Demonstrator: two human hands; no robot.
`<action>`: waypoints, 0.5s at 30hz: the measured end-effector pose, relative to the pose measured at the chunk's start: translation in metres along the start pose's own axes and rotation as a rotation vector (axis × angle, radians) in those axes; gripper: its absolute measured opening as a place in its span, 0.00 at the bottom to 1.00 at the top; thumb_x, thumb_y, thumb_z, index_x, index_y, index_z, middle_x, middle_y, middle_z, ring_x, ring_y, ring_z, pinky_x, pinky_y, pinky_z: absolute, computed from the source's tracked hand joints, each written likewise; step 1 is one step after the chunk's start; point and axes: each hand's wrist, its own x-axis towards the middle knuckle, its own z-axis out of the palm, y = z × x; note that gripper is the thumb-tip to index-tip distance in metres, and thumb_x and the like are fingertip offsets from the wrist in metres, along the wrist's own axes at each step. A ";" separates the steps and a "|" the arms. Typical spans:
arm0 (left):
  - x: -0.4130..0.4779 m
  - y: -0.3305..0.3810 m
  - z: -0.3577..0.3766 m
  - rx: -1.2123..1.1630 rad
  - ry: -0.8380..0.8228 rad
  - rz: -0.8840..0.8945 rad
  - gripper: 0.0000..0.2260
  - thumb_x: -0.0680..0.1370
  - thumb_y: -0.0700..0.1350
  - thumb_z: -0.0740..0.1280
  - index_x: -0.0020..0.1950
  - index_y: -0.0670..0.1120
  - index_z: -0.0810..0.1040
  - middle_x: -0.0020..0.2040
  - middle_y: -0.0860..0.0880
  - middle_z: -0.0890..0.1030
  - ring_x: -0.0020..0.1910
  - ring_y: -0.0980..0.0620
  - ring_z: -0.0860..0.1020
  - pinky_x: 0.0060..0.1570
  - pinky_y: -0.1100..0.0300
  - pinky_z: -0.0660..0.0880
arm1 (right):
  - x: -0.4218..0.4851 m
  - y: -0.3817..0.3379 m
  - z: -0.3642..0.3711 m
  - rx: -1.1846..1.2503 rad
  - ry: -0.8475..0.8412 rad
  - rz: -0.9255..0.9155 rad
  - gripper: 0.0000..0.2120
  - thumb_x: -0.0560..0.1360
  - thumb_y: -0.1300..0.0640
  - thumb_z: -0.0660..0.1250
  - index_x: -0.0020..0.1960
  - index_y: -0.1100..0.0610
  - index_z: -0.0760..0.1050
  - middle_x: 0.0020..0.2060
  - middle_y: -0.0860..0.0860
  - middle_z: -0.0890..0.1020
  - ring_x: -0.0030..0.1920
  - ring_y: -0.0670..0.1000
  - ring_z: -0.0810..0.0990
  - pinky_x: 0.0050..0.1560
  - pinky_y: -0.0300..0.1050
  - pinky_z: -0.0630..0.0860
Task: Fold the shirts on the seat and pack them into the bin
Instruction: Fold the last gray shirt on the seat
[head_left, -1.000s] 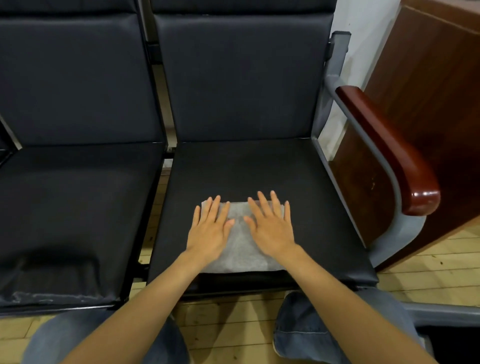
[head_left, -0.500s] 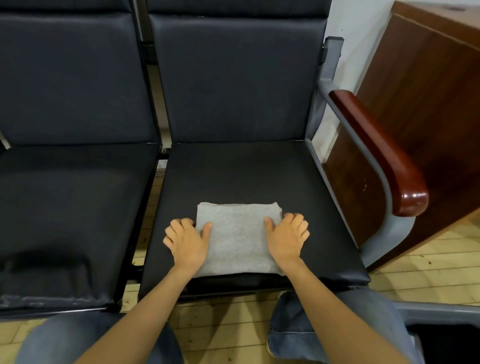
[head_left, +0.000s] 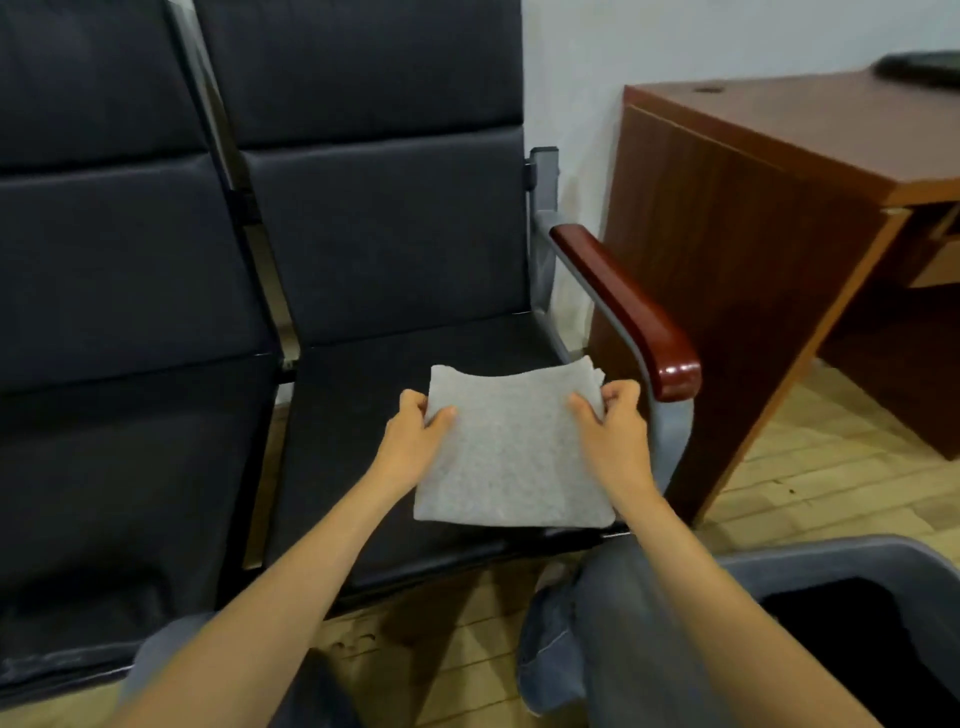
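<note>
A folded light grey shirt hangs flat in the air above the black seat, near its front right corner. My left hand grips its left edge, thumb on top and fingers under. On the opposite side my right hand pinches the right edge the same way. The grey bin shows at the bottom right on the floor, with a dark inside; its contents are hidden.
A second black seat lies to the left. The chair's red-brown armrest rises just right of the shirt. A brown wooden desk stands at the right. My knees in jeans are between seat and bin.
Both hands slid from pressing on top of the shirt to its side edges, gripped it and lifted it off the seat toward the right. The view swung right, showing the bin.
</note>
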 end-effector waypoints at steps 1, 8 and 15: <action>0.000 0.016 0.010 0.012 -0.038 0.013 0.11 0.81 0.48 0.60 0.58 0.45 0.62 0.47 0.50 0.73 0.44 0.53 0.75 0.41 0.56 0.73 | -0.001 0.001 -0.021 0.026 0.043 -0.001 0.13 0.78 0.55 0.64 0.54 0.57 0.61 0.38 0.47 0.72 0.37 0.48 0.73 0.33 0.38 0.67; 0.000 0.098 0.122 0.109 -0.341 0.274 0.05 0.81 0.40 0.57 0.48 0.46 0.71 0.43 0.53 0.73 0.44 0.52 0.71 0.39 0.62 0.66 | -0.022 0.048 -0.143 0.002 0.257 0.005 0.17 0.80 0.57 0.58 0.67 0.46 0.62 0.53 0.45 0.73 0.48 0.48 0.74 0.47 0.45 0.69; 0.004 0.119 0.266 0.436 -0.808 0.271 0.21 0.74 0.34 0.60 0.62 0.53 0.73 0.64 0.50 0.69 0.60 0.50 0.71 0.52 0.60 0.69 | -0.060 0.144 -0.202 0.015 0.399 0.381 0.25 0.80 0.54 0.57 0.74 0.46 0.51 0.66 0.58 0.72 0.58 0.59 0.76 0.51 0.51 0.74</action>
